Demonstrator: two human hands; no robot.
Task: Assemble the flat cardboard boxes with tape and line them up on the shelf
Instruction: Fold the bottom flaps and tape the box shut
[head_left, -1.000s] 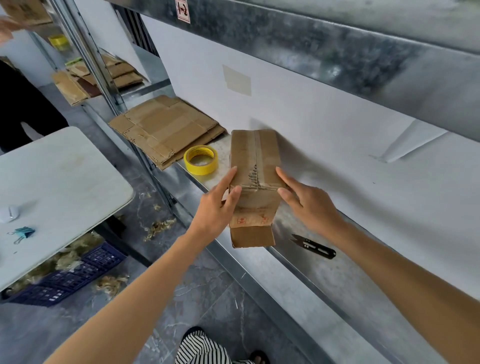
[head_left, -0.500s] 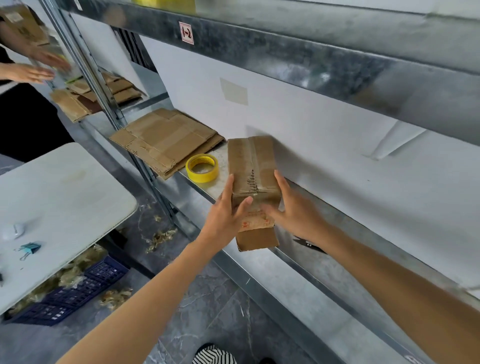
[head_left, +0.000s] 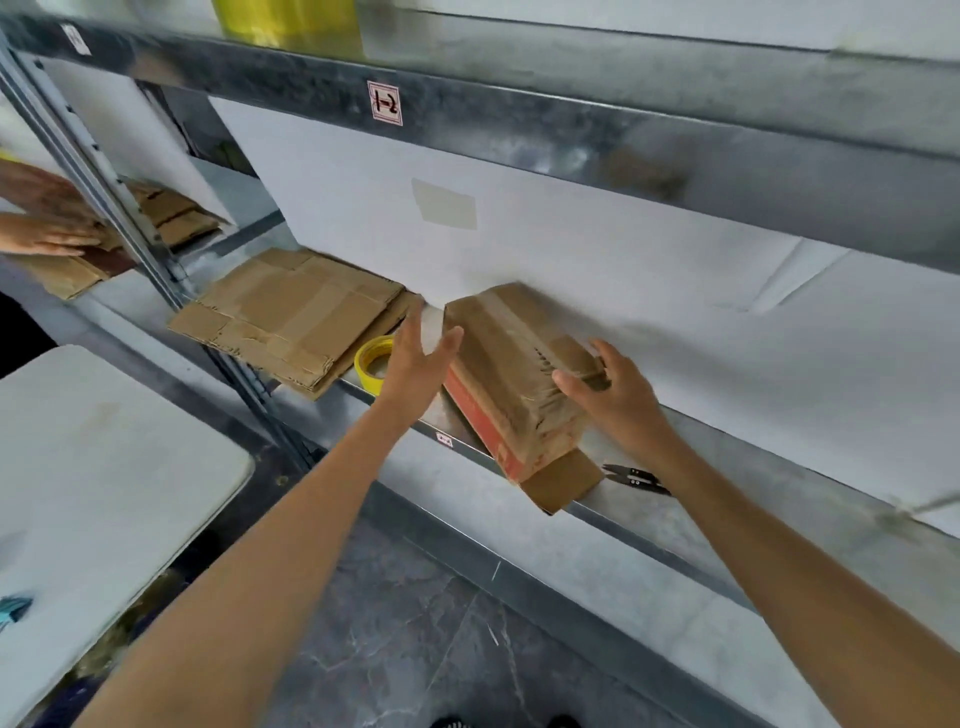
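One assembled cardboard box (head_left: 514, 374) lies on the metal shelf (head_left: 675, 519), its long axis running slantwise from the white back wall out to the shelf's front edge. The far end points at the wall. The near end juts over the front edge, where an untaped flap (head_left: 561, 483) hangs loose. A taped seam runs along the top, and the side facing left carries red print.

My left hand (head_left: 415, 358) is at that left side, near the far end, with fingers straight and slightly spread. The tips seem to touch the box's upper left edge, though blur makes this uncertain. My right hand (head_left: 618, 400) is on the opposite side, thumb laid across the top and fingers curled over the top right edge, gripping it.

Behind my left hand a yellow tape roll (head_left: 370, 364) sits near the front edge, half hidden. Beyond it, toward the shelf's left end, a stack of flat cardboard (head_left: 291, 317) overhangs the front edge. Black snips (head_left: 636, 477) lie by the front edge, just right of the flap. Above, a label (head_left: 385, 103) is stuck on the upper shelf's beam. A white table (head_left: 104, 467) stands lower left, and another person's hands (head_left: 47, 234) press on cardboard in the neighbouring bay.
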